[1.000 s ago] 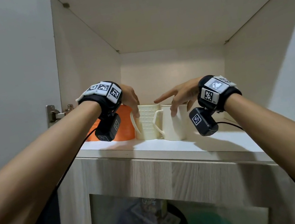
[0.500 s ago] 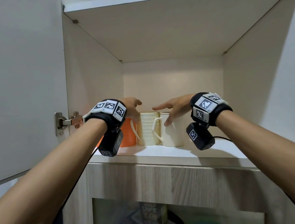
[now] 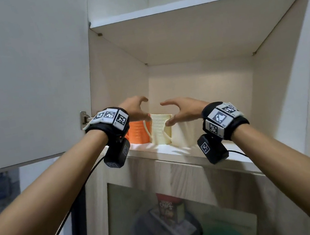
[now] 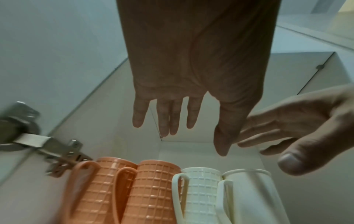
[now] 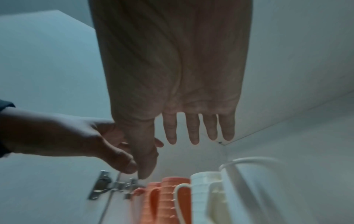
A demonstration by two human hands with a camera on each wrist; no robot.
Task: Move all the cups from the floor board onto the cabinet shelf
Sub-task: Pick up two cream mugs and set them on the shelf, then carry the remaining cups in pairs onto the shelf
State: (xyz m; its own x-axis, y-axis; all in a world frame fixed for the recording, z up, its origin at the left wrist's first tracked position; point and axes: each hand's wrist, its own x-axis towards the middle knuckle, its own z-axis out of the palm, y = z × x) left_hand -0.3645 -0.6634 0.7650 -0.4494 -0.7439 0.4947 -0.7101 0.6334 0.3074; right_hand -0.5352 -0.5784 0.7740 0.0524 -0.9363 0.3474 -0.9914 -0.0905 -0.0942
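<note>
You are looking up into a big white cabinet (image 3: 201, 80) with its door (image 3: 19, 79) swung open on your left. The white cabinet shelf (image 3: 168, 153) runs across in front of you, and under it is a wooden front with a glass pane (image 3: 167, 218); the things behind the glass are too blurry to name. A shiny metal hinge (image 4: 47, 145) sits on the left wall, just beside the cups. Four cups stand upright in a row on the shelf, close side by side, handles facing you. From the left there is one orange cup (image 4: 90, 189), then a second orange cup (image 4: 151, 191), then a cream cup with little squares (image 4: 201, 192), then a smooth cream cup (image 4: 254, 197) on the right end. Your left hand (image 3: 136, 110) floats above the orange cups, fingers spread loose and holding nothing. Your right hand (image 3: 184, 110) floats above the cream cups, fingers wide and easy too, with nothing in it. Neither hand touches a cup. Your two thumbs are near each other in the middle.
</note>
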